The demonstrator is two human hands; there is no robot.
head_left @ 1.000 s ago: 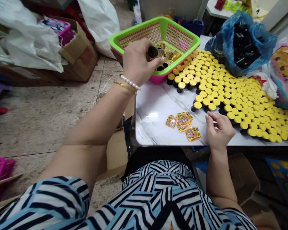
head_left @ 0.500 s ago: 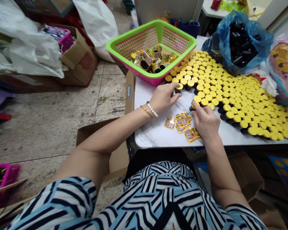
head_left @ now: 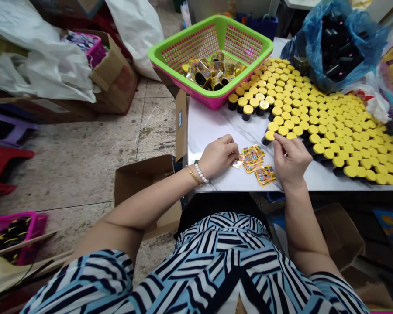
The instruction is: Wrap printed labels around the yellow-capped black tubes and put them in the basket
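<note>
My left hand [head_left: 218, 155] rests on the white marble table [head_left: 212, 126], fingers curled, its fingertips pinching a small colourful sticker [head_left: 237, 163] at the left of a little pile of stickers [head_left: 253, 157]. My right hand [head_left: 290, 158] is closed round a black bottle with a yellow cap [head_left: 268, 137] at the near edge of a big field of yellow-capped bottles [head_left: 330, 122]. A green and pink basket [head_left: 180, 48] at the table's far corner holds several labelled bottles [head_left: 212, 74].
A blue plastic bag of black bottles [head_left: 337, 43] stands at the back right. Cardboard boxes [head_left: 144, 179] sit on the floor left of the table, with white bags [head_left: 46, 65], a pink basket [head_left: 9, 231] and low stools [head_left: 3, 161].
My left hand came back from the green basket, where it let go of a bottle, down to the stickers. My right hand moved up to a yellow-capped bottle and closed on it.
</note>
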